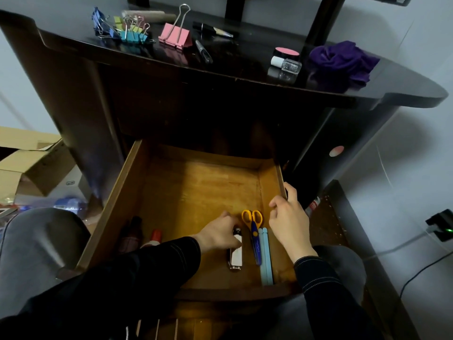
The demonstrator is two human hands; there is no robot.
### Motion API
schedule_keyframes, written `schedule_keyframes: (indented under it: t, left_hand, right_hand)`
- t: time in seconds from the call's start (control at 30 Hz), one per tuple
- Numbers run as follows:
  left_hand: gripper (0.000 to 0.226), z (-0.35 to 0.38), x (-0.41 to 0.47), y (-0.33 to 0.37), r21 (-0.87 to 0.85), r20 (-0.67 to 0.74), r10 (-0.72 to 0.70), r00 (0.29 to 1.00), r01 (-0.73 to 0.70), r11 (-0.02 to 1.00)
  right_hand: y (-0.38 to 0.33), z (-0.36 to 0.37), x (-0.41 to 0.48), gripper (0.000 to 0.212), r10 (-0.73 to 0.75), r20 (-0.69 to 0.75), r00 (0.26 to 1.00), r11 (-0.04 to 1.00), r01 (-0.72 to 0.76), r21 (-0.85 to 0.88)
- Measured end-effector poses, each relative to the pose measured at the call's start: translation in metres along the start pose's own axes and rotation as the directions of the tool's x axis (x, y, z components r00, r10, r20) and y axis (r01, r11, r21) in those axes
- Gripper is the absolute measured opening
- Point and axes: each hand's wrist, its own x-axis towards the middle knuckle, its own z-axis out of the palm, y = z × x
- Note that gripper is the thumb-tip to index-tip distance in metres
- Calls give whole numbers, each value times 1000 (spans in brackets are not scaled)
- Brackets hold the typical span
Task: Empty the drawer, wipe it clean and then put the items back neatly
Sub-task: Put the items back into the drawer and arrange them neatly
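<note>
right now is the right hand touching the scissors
Apart. The head view shows a strip of bare drawer floor between the right hand and the yellow handles of the scissors.

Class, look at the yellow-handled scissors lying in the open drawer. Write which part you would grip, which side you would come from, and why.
Grip the yellow loops of the scissors, coming from above at their far end. They lie flat in the drawer, loops free, while the blue blade is hemmed by pale blue sticks and the silver-white case under the left hand.
</note>
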Motion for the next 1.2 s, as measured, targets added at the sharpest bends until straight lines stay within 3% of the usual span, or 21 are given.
schedule_keyframes:
  t: [0.17, 0.3, 0.47, 0.73, 1.2]
  left_hand:
    - [81, 0, -6, 1, 281, 127, 76, 989, -110, 954]
    - [101, 1, -9, 3, 365, 153, 108, 982, -158, 918]
    - [91, 6, -11, 3, 252, 104, 120, 987, -142, 957]
    - [60, 6, -7, -1, 55, 36, 20, 999, -22, 998]
    - [64, 21, -7, 8, 22, 72, 23, 997, -25, 999]
  right_hand:
    - [1, 1, -1, 8, -8, -5, 1000, 1000, 8, -6]
    - [0, 1, 0, 9, -5, -4, 1000, 1000, 5, -19]
    - [0, 3, 0, 7, -6, -4, 1000, 1000, 6, -25]
    - [1, 4, 0, 5, -11, -16, 1000, 1000, 11, -28]
    - [0, 3, -1, 6, -11, -15, 1000, 999, 10, -44]
